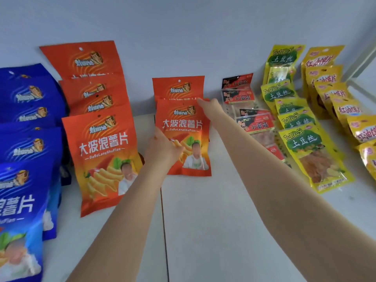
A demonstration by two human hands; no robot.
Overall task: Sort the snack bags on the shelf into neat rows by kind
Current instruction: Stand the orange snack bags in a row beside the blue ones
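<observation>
While left hand (162, 151) pinches glossy orange chip bag (183, 127), right hand (211, 107) at its corner, grip unclear.

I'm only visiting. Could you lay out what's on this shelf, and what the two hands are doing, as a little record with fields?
Setting: white shelf against a pale wall
Left hand: grips the lower left edge of the held orange chip bag
Right hand: at that bag's top right corner; grip unclear
Behind it: second orange chip bag, upright
Rows, left to right: blue chip bags, orange chip bags, black-and-red packs, green-and-yellow packs, yellow packs
</observation>
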